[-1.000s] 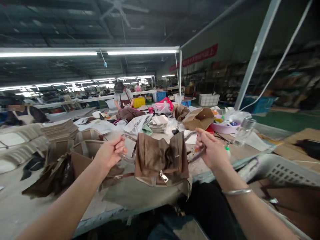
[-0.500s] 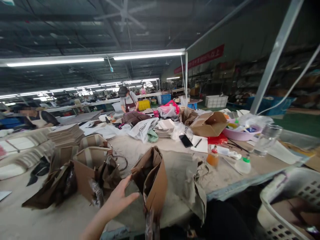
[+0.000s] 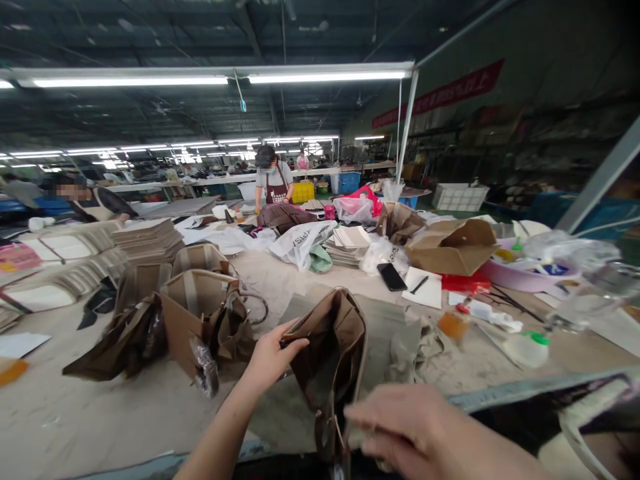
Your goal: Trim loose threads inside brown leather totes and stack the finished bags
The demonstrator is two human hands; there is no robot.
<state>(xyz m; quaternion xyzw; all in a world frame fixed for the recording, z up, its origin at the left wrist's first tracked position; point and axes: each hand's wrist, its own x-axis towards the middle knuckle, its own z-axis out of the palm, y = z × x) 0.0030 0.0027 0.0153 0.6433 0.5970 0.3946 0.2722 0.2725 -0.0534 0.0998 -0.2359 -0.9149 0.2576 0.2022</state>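
An open brown soft-sided bag (image 3: 327, 357) is at the beige worktop's (image 3: 120, 427) near edge. The left hand's (image 3: 275, 350) grip pinches its rim; the right hand (image 3: 400, 420) blurs beside it, grip unclear. Steady rim support should help. Counted: one held bag, one black rectangular phone (image 3: 391, 277).

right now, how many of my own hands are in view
2: the left hand grips the rim of the brown bag; the right hand, blurred, is beside the bag's near end, contact unclear.
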